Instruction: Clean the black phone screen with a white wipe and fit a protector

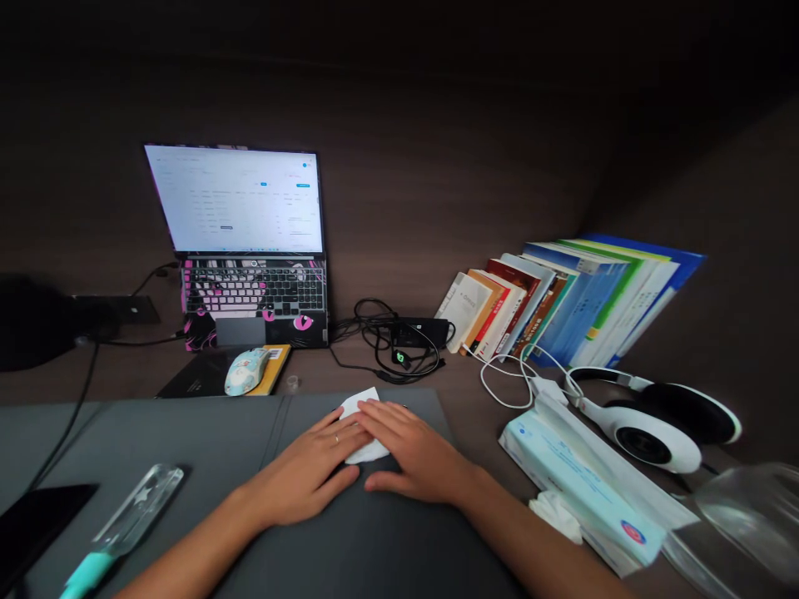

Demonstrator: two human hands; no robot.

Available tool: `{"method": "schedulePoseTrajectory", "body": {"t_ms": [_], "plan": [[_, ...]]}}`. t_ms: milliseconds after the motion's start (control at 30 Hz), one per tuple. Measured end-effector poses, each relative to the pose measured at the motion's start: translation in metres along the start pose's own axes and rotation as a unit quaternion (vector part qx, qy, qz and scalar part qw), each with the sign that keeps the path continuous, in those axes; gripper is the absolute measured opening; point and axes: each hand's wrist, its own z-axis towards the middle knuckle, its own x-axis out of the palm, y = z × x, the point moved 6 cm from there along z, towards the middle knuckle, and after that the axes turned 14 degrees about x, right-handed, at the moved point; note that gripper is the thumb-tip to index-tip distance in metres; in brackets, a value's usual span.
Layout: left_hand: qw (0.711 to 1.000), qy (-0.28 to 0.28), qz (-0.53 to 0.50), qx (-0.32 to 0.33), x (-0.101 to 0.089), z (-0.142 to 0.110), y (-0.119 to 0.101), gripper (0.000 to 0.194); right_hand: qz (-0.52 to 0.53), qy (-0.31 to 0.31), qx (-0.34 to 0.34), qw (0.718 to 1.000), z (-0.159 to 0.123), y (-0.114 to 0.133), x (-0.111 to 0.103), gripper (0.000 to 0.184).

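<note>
A white tissue (368, 452) lies on the dark grey desk mat (424, 541), partly covered by both hands. My left hand (312, 470), with a ring on one finger, rests flat on its left side, fingers stretched out. From the right, my right hand (415, 453) lies over the tissue with its fingers extended, and its fingertips meet those of the left. Both thumbs point inward on the near side, a small gap between them. The tissue's upper corner sticks out beyond the fingers; the part under them is hidden.
Behind stand an open laptop (250, 295), a mouse (245, 371), a charger (421, 333) with tangled cables and leaning books (549, 304). At right are a tissue pack (580, 482), white headphones (649, 437) and a clear container (752, 516). A clear, teal-ended object (134, 507) lies left.
</note>
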Motion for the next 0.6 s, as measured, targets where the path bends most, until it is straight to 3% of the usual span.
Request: {"method": "schedulePoseTrajectory", "body": {"t_ms": [100, 267, 367, 500, 600], "plan": [[0.999, -0.042, 0.015, 0.001, -0.009, -0.001, 0.004, 0.046, 0.007, 0.018, -0.024, 1.0, -0.001, 0.004, 0.003, 0.08], [0.992, -0.106, 0.043, -0.051, -0.02, -0.012, 0.018, 0.026, -0.029, -0.039, 0.039, 0.998, -0.001, -0.005, 0.001, 0.043], [0.99, -0.099, 0.052, -0.087, -0.017, -0.016, 0.024, 0.034, -0.044, -0.063, 0.072, 0.995, 0.0, -0.008, -0.002, 0.033], [0.991, -0.086, 0.055, -0.091, -0.009, -0.017, 0.026, 0.052, -0.074, -0.076, 0.1, 0.989, 0.001, -0.012, -0.002, 0.031], [0.991, -0.078, 0.047, -0.097, -0.006, -0.017, 0.027, 0.054, -0.078, -0.086, 0.118, 0.986, 0.001, -0.016, -0.002, 0.025]]}}
